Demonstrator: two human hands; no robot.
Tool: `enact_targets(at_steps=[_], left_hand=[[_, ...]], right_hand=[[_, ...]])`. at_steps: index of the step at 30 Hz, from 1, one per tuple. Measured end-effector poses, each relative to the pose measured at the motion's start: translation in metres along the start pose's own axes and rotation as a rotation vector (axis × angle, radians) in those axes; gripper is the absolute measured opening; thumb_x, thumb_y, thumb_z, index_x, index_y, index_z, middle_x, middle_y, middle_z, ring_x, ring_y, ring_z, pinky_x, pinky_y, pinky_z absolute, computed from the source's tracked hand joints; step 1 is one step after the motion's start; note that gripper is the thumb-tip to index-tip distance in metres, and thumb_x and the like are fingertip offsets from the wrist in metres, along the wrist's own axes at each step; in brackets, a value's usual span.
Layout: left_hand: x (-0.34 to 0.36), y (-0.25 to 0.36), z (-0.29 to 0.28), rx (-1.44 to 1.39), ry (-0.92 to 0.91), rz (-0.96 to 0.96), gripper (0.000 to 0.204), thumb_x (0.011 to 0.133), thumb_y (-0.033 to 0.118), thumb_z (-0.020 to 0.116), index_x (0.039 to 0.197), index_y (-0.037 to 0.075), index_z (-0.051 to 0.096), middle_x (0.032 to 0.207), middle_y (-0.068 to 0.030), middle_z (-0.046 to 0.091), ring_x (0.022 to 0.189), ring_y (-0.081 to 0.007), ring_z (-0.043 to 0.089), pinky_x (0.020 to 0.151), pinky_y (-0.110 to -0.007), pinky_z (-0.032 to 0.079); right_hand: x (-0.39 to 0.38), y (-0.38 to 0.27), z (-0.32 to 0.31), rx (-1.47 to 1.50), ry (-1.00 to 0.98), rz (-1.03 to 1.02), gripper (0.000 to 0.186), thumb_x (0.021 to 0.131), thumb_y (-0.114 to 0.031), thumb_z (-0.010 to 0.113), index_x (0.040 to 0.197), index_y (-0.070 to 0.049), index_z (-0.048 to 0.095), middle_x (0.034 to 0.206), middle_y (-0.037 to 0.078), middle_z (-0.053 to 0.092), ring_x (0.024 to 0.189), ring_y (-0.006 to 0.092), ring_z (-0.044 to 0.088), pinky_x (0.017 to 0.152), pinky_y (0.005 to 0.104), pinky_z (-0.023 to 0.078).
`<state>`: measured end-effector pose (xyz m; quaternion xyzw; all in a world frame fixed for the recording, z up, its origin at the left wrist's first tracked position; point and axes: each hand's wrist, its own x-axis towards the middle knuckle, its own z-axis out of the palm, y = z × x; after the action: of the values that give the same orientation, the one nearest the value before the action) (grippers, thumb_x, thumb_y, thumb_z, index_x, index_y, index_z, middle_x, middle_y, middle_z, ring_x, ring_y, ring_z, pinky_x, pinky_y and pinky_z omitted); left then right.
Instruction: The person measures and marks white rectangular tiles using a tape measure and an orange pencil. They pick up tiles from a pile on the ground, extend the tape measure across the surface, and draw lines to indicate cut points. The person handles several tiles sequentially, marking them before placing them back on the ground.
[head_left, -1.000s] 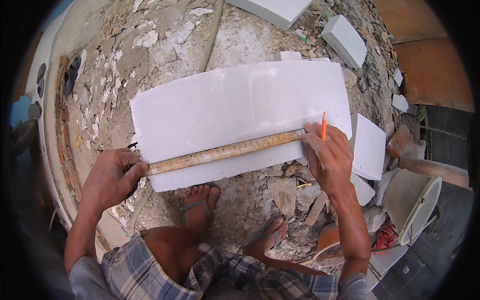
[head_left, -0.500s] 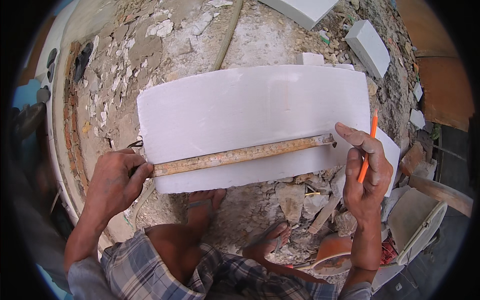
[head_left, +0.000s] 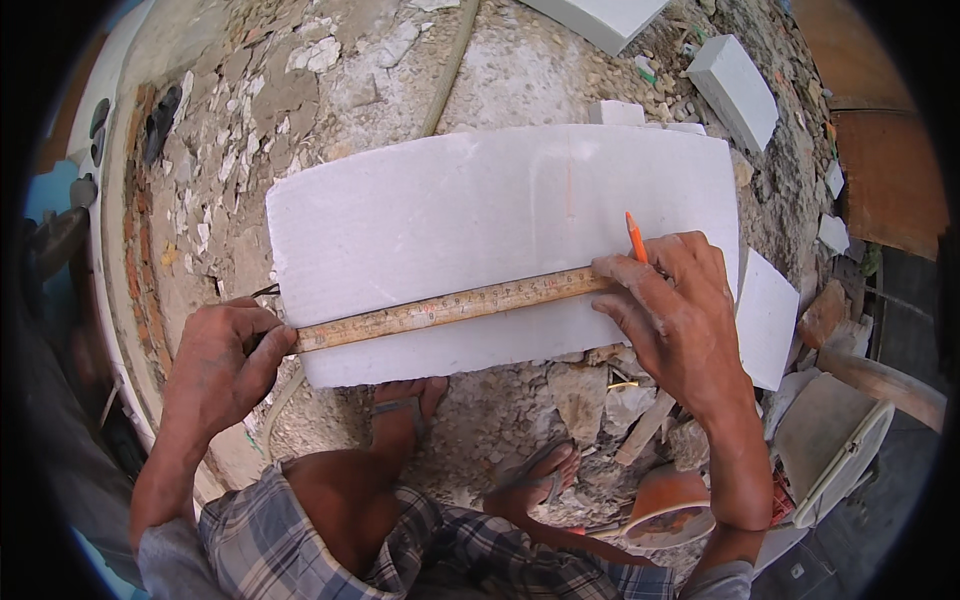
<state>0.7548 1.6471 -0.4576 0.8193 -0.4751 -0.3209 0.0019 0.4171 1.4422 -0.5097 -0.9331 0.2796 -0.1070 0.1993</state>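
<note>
A large white block (head_left: 490, 210) with a smooth face lies across the rubble in front of me. A worn yellow tape measure (head_left: 450, 312) stretches over its near part, tilting slightly up to the right. My left hand (head_left: 222, 365) pinches the tape at the block's left edge between thumb and fingers. Over the right part of the block, my right hand (head_left: 685, 310) carries an orange pencil (head_left: 636, 238) between its fingers, tip pointing away from me. Its thumb and fingertips are at the tape's right end and hide it; whether they grip the tape I cannot tell.
White block pieces lie at the far right, among them a thick one (head_left: 735, 92); another (head_left: 768, 320) is beside the large block. An orange bucket-like container (head_left: 668, 505) and a pale worn container (head_left: 835, 445) are near right. A hose (head_left: 455, 70) runs beyond the block.
My right hand has moved left from beside the tape's end onto it, and the pencil has come along, now over the block. My left hand keeps its pinch on the tape.
</note>
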Motion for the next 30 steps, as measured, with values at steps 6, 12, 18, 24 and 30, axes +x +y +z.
enact_targets(at_steps=[6, 12, 18, 24, 30], left_hand=[[-0.001, -0.003, -0.01, -0.079, 0.19, 0.012, 0.028, 0.097, 0.02, 0.069, 0.093, -0.007, 0.076, 0.082, -0.0164, 0.066, 0.073, -0.0283, 0.064, 0.07, -0.04, 0.049], [0.0, -0.01, -0.006, -0.06, 0.218, 0.03, 0.03, 0.098, 0.022, 0.068, 0.094, -0.007, 0.074, 0.081, -0.0167, 0.065, 0.073, -0.0282, 0.062, 0.072, -0.04, 0.048], [0.012, -0.02, -0.004, -0.098, 0.184, 0.035, 0.036, 0.099, 0.027, 0.066, 0.091, -0.007, 0.072, 0.08, -0.0151, 0.064, 0.072, -0.0248, 0.061, 0.07, -0.04, 0.047], [0.018, -0.025, 0.001, -0.227, 0.103, -0.08, 0.039, 0.101, 0.035, 0.066, 0.089, -0.002, 0.073, 0.076, -0.0058, 0.065, 0.07, -0.0151, 0.059, 0.068, -0.035, 0.047], [0.021, -0.04, 0.008, -0.335, 0.133, -0.097, 0.038, 0.102, 0.03, 0.065, 0.084, -0.003, 0.07, 0.08, -0.0052, 0.066, 0.074, -0.0139, 0.058, 0.069, -0.033, 0.046]], right_hand=[[0.003, 0.011, 0.001, 0.012, 0.193, 0.025, 0.027, 0.084, 0.001, 0.081, 0.109, -0.009, 0.078, 0.097, 0.01, 0.066, 0.091, 0.0285, 0.061, 0.082, 0.0407, 0.048], [-0.016, 0.004, -0.003, 0.471, 0.306, 0.202, 0.046, 0.083, 0.001, 0.071, 0.128, -0.005, 0.066, 0.096, 0.006, 0.062, 0.095, 0.0179, 0.064, 0.09, 0.0338, 0.051], [-0.043, -0.016, 0.001, 0.704, 0.227, 0.426, 0.03, 0.099, -0.01, 0.066, 0.128, -0.001, 0.069, 0.085, 0.005, 0.061, 0.08, 0.0145, 0.061, 0.078, 0.0331, 0.052], [-0.036, -0.054, 0.026, 0.95, 0.248, 0.517, 0.021, 0.106, -0.01, 0.057, 0.12, 0.001, 0.07, 0.085, 0.009, 0.072, 0.072, 0.0085, 0.064, 0.066, 0.0281, 0.051], [-0.045, -0.035, 0.038, 0.77, 0.477, 0.457, 0.023, 0.107, -0.014, 0.06, 0.121, 0.004, 0.067, 0.093, 0.011, 0.078, 0.08, 0.0071, 0.067, 0.073, 0.0256, 0.054]])
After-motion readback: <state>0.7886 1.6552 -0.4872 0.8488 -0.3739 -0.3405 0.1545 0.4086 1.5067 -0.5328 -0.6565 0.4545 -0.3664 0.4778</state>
